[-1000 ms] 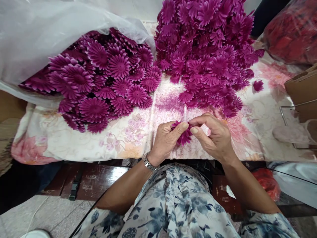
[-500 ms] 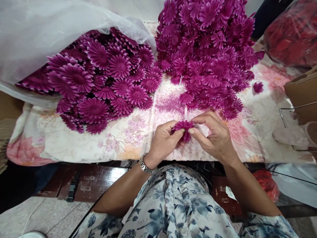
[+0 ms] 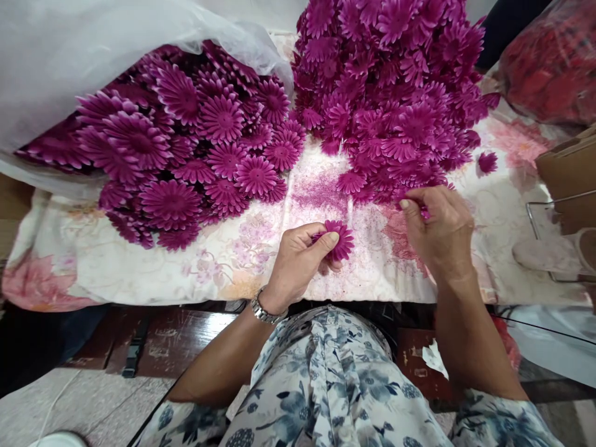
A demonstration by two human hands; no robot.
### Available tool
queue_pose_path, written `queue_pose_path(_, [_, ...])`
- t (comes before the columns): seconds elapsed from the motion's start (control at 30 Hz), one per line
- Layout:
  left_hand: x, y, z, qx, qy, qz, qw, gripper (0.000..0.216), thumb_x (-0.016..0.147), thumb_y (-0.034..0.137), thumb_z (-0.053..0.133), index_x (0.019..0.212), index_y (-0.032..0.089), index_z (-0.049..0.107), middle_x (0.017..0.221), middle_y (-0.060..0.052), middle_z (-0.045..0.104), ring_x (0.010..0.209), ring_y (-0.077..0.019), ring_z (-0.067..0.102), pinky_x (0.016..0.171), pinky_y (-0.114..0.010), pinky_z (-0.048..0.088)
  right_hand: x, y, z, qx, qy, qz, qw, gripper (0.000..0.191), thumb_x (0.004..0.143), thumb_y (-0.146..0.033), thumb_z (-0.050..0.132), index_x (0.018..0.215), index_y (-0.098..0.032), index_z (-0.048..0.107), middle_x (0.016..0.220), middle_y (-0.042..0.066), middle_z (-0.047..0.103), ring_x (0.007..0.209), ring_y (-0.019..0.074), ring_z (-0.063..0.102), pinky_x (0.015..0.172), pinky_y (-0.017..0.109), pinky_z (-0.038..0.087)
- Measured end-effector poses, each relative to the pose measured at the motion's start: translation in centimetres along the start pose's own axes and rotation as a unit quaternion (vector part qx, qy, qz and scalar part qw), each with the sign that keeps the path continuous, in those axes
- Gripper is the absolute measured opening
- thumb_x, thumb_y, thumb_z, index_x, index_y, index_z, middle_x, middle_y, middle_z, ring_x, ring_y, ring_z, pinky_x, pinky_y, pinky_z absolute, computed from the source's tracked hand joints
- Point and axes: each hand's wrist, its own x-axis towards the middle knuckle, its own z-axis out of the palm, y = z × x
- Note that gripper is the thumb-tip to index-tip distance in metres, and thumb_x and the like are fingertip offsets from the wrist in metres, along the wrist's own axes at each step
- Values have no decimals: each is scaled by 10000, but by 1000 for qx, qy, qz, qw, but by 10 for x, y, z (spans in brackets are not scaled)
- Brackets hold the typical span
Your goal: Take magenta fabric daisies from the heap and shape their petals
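Observation:
My left hand [image 3: 300,261] pinches a small magenta fabric flower [image 3: 341,239] between thumb and fingers, just above the floral cloth [image 3: 223,261]. My right hand [image 3: 440,230] has reached to the near edge of the right-hand heap of small magenta flowers [image 3: 391,93]; its fingers are curled and a bit of magenta petal shows under them. A second heap of larger magenta flowers [image 3: 186,136] lies to the left, spilling out of a clear plastic bag [image 3: 93,56].
Magenta dust [image 3: 321,192] stains the cloth between the heaps. One loose flower [image 3: 487,161] lies at the right. A bag of red material [image 3: 549,62] sits at the back right, a cardboard box [image 3: 568,167] and wire frame [image 3: 542,217] at the right edge.
My right hand has let go of the flower both hands held and moved right and up to the small-flower heap. The left hand keeps the flower, now turned face up.

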Motion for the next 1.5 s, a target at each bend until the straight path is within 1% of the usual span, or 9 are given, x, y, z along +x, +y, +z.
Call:
queue_pose_path(0.13, [1, 4, 3, -43, -22, -37, 998, 175, 737, 302, 653, 749, 131, 622, 576, -5, 638, 508, -119, 626, 493, -207, 503, -1, -6, -4, 14, -5, -40, 999, 257, 828, -362, 598, 1026, -198, 598, 959, 90, 639, 907, 227, 565, 772, 369, 447])
queue_pose_path(0.27, [0, 4, 9, -100, -64, -33, 992, 170, 732, 293, 657, 701, 129, 626, 646, 1, 636, 608, -107, 622, 651, -255, 551, -6, -37, 1, 200, -106, -116, 967, 100, 826, -282, 613, 855, -196, 571, 740, 17, 610, 721, 152, 545, 655, 284, 443])
queue_pose_path(0.43, [-1, -3, 8, -57, -85, -16, 995, 240, 715, 361, 683, 670, 132, 628, 622, 17, 572, 629, -103, 570, 663, -258, 528, -9, -46, 12, 234, -124, -98, 959, 76, 839, -200, 570, 780, -197, 523, 675, -12, 565, 638, 121, 500, 602, 259, 399])
queue_pose_path(0.7, [0, -17, 2, 30, -54, 29, 998, 319, 782, 393, 617, 604, 130, 591, 590, 16, 505, 569, -78, 454, 568, -207, 425, -15, -48, 16, 189, -95, -129, 969, 106, 855, -132, 497, 768, -190, 516, 647, 5, 571, 597, 129, 483, 607, 272, 408])
queue_pose_path(0.87, [-3, -13, 2, -23, -29, 23, 999, 298, 745, 406, 658, 629, 133, 635, 595, 9, 549, 569, -85, 494, 575, -215, 470, -12, -41, 12, 167, -41, -110, 979, 109, 839, -126, 510, 755, -194, 518, 635, 1, 564, 592, 126, 503, 568, 259, 417])
queue_pose_path(1.0, [-4, -5, 2, -72, -6, -3, 997, 277, 670, 395, 722, 617, 134, 645, 589, 16, 540, 561, -87, 512, 569, -239, 523, -3, -13, 3, 5, 28, -58, 998, 72, 843, -179, 538, 777, -187, 564, 671, 18, 588, 618, 143, 518, 594, 290, 417])
queue_pose_path(1.1, [-3, -4, 3, -80, -8, -7, 997, 281, 670, 382, 722, 587, 130, 629, 586, 17, 525, 570, -85, 515, 582, -248, 539, 1, -5, -4, -95, 31, -16, 995, 133, 839, -282, 570, 896, -171, 618, 868, 93, 633, 818, 218, 558, 720, 370, 432])
queue_pose_path(1.3, [-2, -10, 5, -28, -12, -4, 1000, 297, 708, 404, 683, 605, 131, 624, 601, 2, 560, 578, -96, 523, 565, -231, 512, -6, -42, 5, 181, -107, -132, 969, 66, 849, -225, 567, 795, -195, 546, 719, 23, 584, 695, 147, 528, 651, 286, 429])
queue_pose_path(1.5, [-5, -15, 5, -13, -19, 10, 1000, 317, 713, 426, 672, 614, 129, 620, 598, 4, 556, 597, -108, 529, 591, -247, 511, -13, -52, 13, 204, -113, -126, 964, 131, 865, -144, 494, 746, -191, 523, 657, 18, 564, 635, 139, 507, 622, 282, 412])
